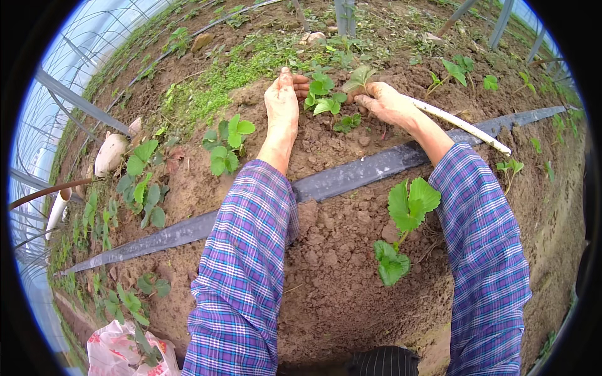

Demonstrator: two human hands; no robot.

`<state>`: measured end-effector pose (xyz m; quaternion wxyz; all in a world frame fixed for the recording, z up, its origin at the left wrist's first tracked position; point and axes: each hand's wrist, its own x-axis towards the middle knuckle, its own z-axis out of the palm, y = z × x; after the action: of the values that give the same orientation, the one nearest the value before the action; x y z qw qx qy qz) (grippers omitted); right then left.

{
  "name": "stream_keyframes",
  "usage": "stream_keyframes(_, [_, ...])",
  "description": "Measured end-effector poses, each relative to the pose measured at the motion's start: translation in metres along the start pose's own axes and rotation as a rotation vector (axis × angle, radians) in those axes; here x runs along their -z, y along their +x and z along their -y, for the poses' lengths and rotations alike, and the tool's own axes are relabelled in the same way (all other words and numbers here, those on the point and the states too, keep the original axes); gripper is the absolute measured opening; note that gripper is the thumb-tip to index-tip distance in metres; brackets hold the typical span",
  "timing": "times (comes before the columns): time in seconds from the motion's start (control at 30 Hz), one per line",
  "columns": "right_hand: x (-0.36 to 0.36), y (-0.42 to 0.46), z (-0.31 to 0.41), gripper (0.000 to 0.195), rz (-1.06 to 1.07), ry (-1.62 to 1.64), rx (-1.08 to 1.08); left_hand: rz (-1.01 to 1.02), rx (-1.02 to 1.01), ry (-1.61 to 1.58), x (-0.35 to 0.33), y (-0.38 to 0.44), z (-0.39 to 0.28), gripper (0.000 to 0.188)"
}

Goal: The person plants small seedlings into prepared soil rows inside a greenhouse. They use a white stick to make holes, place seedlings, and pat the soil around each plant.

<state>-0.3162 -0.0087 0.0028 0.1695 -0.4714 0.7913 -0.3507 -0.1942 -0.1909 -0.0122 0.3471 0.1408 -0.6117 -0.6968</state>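
My left hand (pixel 283 96) is beside a young strawberry plant (pixel 324 91) rooted in the brown soil, its thumb raised and its fingers reaching behind the leaves. On the plant's other side, my right hand (pixel 388 104) has its thumb and fingers closed at the base of a dull, greyish strawberry leaf (pixel 359 79). A small low leaf cluster (pixel 347 123) lies just below the fingers. From behind my right wrist a white rod (pixel 465 126) slants across the ridge; whether the hand touches it is hidden. Flat black drip tape (pixel 362 175) runs beneath both forearms.
Another strawberry plant (pixel 408 211) grows between my forearms, and more (pixel 227 145) stand to the left. A plastic bag (pixel 124 350) holding plants sits at lower left. Metal posts (pixel 345 18), a pale stone (pixel 111 152) and greenhouse hoops (pixel 80 96) border the bed.
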Motion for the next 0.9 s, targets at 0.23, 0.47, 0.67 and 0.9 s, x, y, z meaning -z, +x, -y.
stream_keyframes(0.23, [-0.013, -0.014, 0.037, 0.034, 0.240, 0.036, -0.082, -0.003, -0.018, 0.029, 0.003, 0.001, 0.003, 0.050])
stream_keyframes(0.47, [-0.028, -0.012, 0.036, 0.036, 0.087, -0.497, 0.189, 0.005, -0.013, 0.022, 0.000, 0.000, 0.001, 0.049])
stream_keyframes(0.67, [-0.053, -0.012, 0.049, 0.015, -0.032, -0.895, 0.301, 0.010, 0.019, 0.036, 0.002, 0.001, 0.003, 0.049])
stream_keyframes(0.9, [-0.032, -0.022, 0.070, 0.007, 0.220, -0.867, 0.368, 0.006, 0.000, 0.029, 0.003, 0.002, 0.002, 0.050])
